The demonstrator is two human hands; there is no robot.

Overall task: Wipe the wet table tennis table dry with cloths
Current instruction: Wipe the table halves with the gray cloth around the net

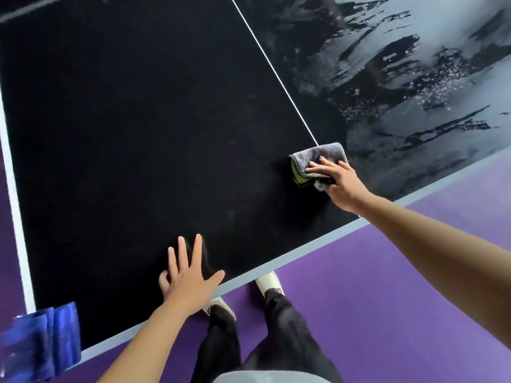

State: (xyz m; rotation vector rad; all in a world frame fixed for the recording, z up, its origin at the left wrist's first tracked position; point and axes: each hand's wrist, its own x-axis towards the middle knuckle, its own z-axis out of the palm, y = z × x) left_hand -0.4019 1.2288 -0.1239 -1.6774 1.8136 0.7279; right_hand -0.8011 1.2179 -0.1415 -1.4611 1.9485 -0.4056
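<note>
1. At the lower left corner of the desk [132,128] lies a blurred blue thing [44,338], folded or bundled. What it is cannot be told.
2. A white border line [13,194] runs along the desk's left edge. The black surface beside it looks matt and dry.
3. The left grip [188,280], a bare hand, rests flat on the dry half near the front edge. Its fingers are straight and spread, and it holds nothing.
4. Below the front edge stand two pale shoes [269,281] under dark trousers [276,341] on a purple floor [373,286].
5. A thin white centre line [273,70] runs from the far side down to the cloth.
6. The grey cloth [315,157], folded with a yellow-green layer showing at its left edge, lies on the desk at the near end of that line, between the dry and wet halves.
7. The right grip [337,181], also a bare hand, presses down on the cloth with its fingers stretched out over it, not curled round it.
8. Right of the line, a wet film [414,78] covers the desk in pale, shiny streaks and droplets.
</note>
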